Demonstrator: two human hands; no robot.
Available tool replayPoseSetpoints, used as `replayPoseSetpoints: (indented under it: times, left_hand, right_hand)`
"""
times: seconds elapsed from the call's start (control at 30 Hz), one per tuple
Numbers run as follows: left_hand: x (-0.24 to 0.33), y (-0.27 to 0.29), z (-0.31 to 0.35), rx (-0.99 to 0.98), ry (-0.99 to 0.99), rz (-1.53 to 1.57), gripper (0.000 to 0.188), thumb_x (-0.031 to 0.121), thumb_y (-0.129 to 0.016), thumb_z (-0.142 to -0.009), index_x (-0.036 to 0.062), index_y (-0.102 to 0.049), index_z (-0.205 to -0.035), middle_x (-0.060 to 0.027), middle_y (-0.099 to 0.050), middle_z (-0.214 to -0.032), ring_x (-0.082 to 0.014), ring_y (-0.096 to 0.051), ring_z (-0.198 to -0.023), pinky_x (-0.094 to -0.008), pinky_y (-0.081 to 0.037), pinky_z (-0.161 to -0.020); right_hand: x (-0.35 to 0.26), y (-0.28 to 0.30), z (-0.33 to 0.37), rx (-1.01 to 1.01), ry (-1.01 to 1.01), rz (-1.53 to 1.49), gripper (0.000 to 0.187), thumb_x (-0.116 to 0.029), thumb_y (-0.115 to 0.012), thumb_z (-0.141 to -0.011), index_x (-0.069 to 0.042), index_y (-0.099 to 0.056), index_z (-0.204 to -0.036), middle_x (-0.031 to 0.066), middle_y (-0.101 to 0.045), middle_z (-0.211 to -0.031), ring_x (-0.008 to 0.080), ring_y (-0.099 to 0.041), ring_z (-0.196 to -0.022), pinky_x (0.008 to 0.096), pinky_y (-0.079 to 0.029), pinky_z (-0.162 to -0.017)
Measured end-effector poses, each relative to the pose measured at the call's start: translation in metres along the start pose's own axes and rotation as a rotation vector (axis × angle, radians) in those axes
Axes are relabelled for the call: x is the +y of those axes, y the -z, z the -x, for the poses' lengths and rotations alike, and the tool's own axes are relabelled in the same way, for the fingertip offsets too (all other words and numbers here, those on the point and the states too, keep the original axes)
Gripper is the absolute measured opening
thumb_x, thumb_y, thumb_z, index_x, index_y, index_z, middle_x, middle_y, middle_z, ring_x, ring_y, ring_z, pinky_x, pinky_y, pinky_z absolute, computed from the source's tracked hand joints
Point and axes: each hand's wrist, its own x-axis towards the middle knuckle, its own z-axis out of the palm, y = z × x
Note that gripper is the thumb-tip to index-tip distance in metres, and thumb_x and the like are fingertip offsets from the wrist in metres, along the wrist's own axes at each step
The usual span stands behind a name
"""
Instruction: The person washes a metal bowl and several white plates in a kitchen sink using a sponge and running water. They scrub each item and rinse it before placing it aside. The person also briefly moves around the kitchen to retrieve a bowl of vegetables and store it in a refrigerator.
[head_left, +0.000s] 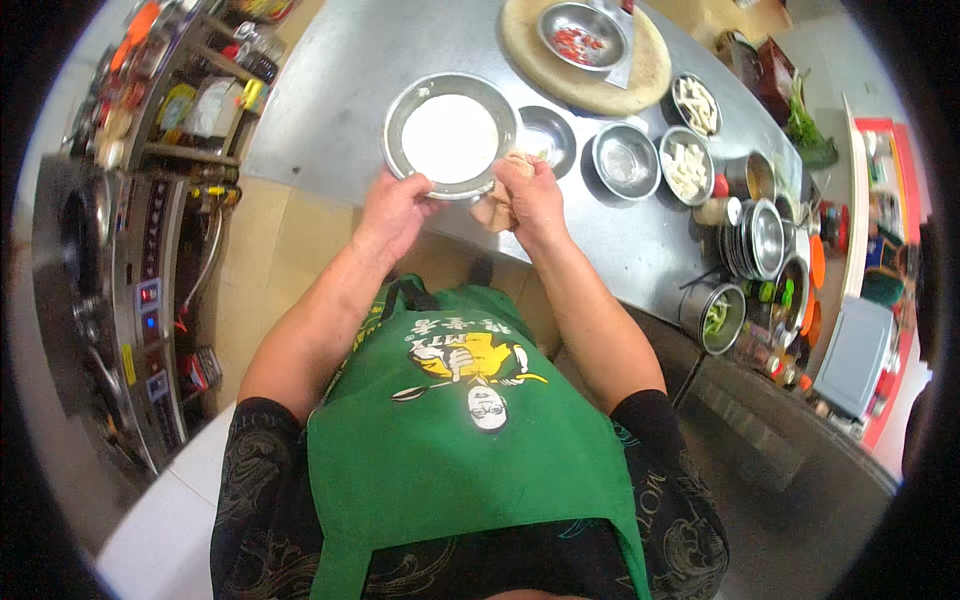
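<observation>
Stainless-steel kitchen surface [345, 90] fills the upper part of this downward view, with crowded wooden shelves [190, 152] at 10 o'clock. At 12 o'clock, by the near edge of the surface, is a round grey metal bowl [508, 125] with a smooth white filling [450, 138]; liquid or powder, it is hard to tell. The left hand [395, 212] grips the bowl's rim at its 7 o'clock, thumb on top. The right hand [540, 200] clutches a crumpled tan cloth [497, 210] against the rim at its 4 o'clock. Whether the bowl's base touches the surface cannot be seen.

A shallow round steel dish [562, 135] lies just beside the bowl, at its 3 o'clock. At 1 o'clock, a thick round wooden board [645, 85] carries a steel bowl of red pieces [578, 45].

Handling this well likely means keeping the rim level so nothing slops, gripping firmly on both sides, holding the cloth outside the rim, and staying clear of the neighbouring dish.
</observation>
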Motion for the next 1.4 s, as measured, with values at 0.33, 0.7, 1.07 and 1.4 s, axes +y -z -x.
replayPoseSetpoints:
  times: [0.33, 0.7, 1.07, 1.4]
  left_hand:
    - [-0.022, 0.018, 0.002, 0.091, -0.069, 0.107, 0.047, -0.004, -0.048, -0.070, -0.0058, -0.043, -0.117, -0.0177, -0.057, -0.100, -0.0275, -0.061, -0.083, -0.0372, -0.054, -0.064]
    - [0.060, 0.135, 0.000, 0.025, 0.140, -0.043, 0.034, 0.005, -0.056, -0.074, 0.0023, -0.052, -0.107, -0.0080, -0.062, -0.078, -0.0168, -0.062, -0.061, -0.0307, -0.052, -0.049]
    - [0.060, 0.091, 0.005, 0.566, -0.577, 0.382, 0.048, 0.002, -0.050, -0.077, 0.0006, -0.036, -0.124, -0.0146, -0.051, -0.113, -0.0262, -0.057, -0.095, -0.0392, -0.051, -0.079]
    - [0.212, 0.220, 0.008, 0.682, -0.246, 0.288, 0.049, -0.006, -0.046, -0.067, -0.0109, -0.042, -0.115, -0.0215, -0.055, -0.100, -0.0315, -0.060, -0.084, -0.0416, -0.055, -0.063]
  right_hand:
    - [-0.016, -0.004, -0.108, -0.492, 0.001, 0.742, 0.033, -0.005, -0.061, -0.074, 0.004, -0.045, -0.101, 0.0049, -0.051, -0.062, 0.0115, -0.050, -0.051, 0.0261, -0.040, -0.037]
    - [-0.040, -0.129, -0.152, -1.152, -0.302, 0.819, 0.018, -0.006, -0.055, -0.077, -0.001, -0.047, -0.092, 0.0049, -0.050, -0.058, 0.0125, -0.048, -0.042, 0.0273, -0.037, -0.033]
    - [0.039, -0.222, -0.096, -0.690, -0.238, 0.353, 0.019, -0.003, -0.054, -0.078, -0.002, -0.044, -0.094, 0.0052, -0.051, -0.067, 0.0124, -0.050, -0.052, 0.0252, -0.041, -0.040]
    - [0.014, -0.444, -0.210, -1.462, -0.385, 0.753, 0.030, -0.005, -0.065, -0.072, 0.003, -0.049, -0.096, 0.0057, -0.057, -0.074, 0.0110, -0.054, -0.058, 0.0253, -0.046, -0.049]
